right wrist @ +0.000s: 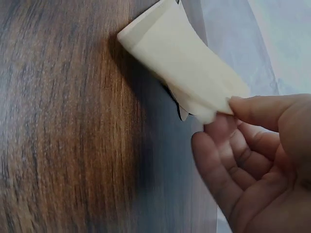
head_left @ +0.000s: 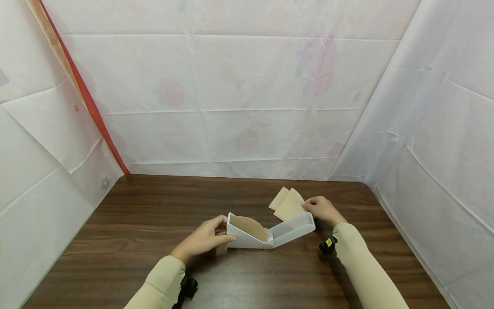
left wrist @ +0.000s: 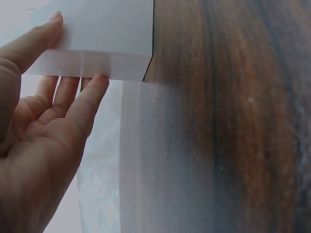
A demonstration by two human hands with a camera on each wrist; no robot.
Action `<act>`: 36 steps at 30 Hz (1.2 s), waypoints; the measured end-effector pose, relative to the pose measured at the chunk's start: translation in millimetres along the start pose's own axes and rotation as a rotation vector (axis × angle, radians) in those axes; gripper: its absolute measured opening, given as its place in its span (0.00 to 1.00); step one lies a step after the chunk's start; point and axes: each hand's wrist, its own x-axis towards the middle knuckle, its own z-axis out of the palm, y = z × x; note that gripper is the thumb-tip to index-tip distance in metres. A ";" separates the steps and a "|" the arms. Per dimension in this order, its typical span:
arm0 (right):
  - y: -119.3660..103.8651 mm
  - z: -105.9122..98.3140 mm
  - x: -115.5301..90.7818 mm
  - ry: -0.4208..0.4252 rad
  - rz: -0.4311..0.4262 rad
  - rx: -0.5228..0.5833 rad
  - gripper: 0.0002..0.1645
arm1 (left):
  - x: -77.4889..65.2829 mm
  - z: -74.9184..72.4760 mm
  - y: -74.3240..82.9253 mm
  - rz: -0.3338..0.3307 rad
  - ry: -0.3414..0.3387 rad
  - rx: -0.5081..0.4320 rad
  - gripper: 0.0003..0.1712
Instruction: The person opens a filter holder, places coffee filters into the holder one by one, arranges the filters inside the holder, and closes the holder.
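A white filter box (head_left: 247,241) stands on the table with its translucent lid (head_left: 294,227) swung out to the right. Brown paper coffee filters (head_left: 248,226) stand inside it. My left hand (head_left: 206,237) grips the box's left end, thumb on the front wall and fingers against the end wall (left wrist: 92,63). Behind the lid, my right hand (head_left: 322,209) pinches the corner of a tan coffee filter (right wrist: 184,63) between thumb and finger. Another tan filter (head_left: 278,198) lies partly under it, to the left.
The dark wooden table (head_left: 162,206) runs back to a pale patterned sheet (head_left: 231,98). More sheeting (head_left: 432,171) hangs at the right side, and a red strip (head_left: 96,111) runs down the left corner. Black wrist cameras (head_left: 328,245) sit under both sleeves.
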 end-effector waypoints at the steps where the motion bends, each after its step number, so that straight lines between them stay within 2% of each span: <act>1: 0.1 -0.5 0.0 0.004 -0.010 0.005 0.19 | 0.0 -0.4 -0.1 0.000 0.000 -0.001 0.21; 13: -3.2 -9.6 -4.1 0.072 -0.101 0.049 0.22 | 0.4 -0.4 -1.3 0.003 -0.001 -0.017 0.21; 28: -21.3 -17.2 -13.7 0.186 -0.255 0.070 0.15 | 0.2 0.5 2.6 -0.005 -0.004 -0.019 0.21; 36: -33.9 -25.7 -19.9 0.236 -0.374 0.042 0.13 | 1.3 -0.3 -0.2 0.000 -0.001 -0.006 0.21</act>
